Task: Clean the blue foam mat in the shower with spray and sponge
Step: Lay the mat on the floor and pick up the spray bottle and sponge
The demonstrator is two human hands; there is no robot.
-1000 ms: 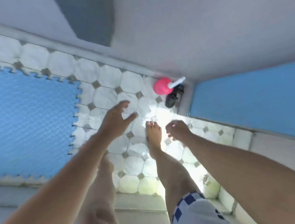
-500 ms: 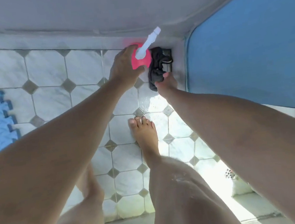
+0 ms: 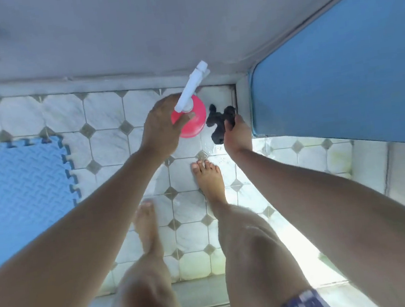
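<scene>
Down by the corner, the left hand (image 3: pixel 160 127) curls around a pink spray bottle (image 3: pixel 191 120), its white nozzle (image 3: pixel 192 89) slanting up toward the wall. Beside it, the right hand (image 3: pixel 237 134) pinches a black sponge (image 3: pixel 219 121) on the wet tile floor (image 3: pixel 109 143). Well left lies the blue foam mat (image 3: pixel 19 194); bare feet stand between.

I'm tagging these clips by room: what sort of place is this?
Most likely a shower or bathroom floor: wet, pale octagonal floor tiles, a blue foam mat laid on them, and bare feet. A pink spray bottle stands in the corner.
</scene>
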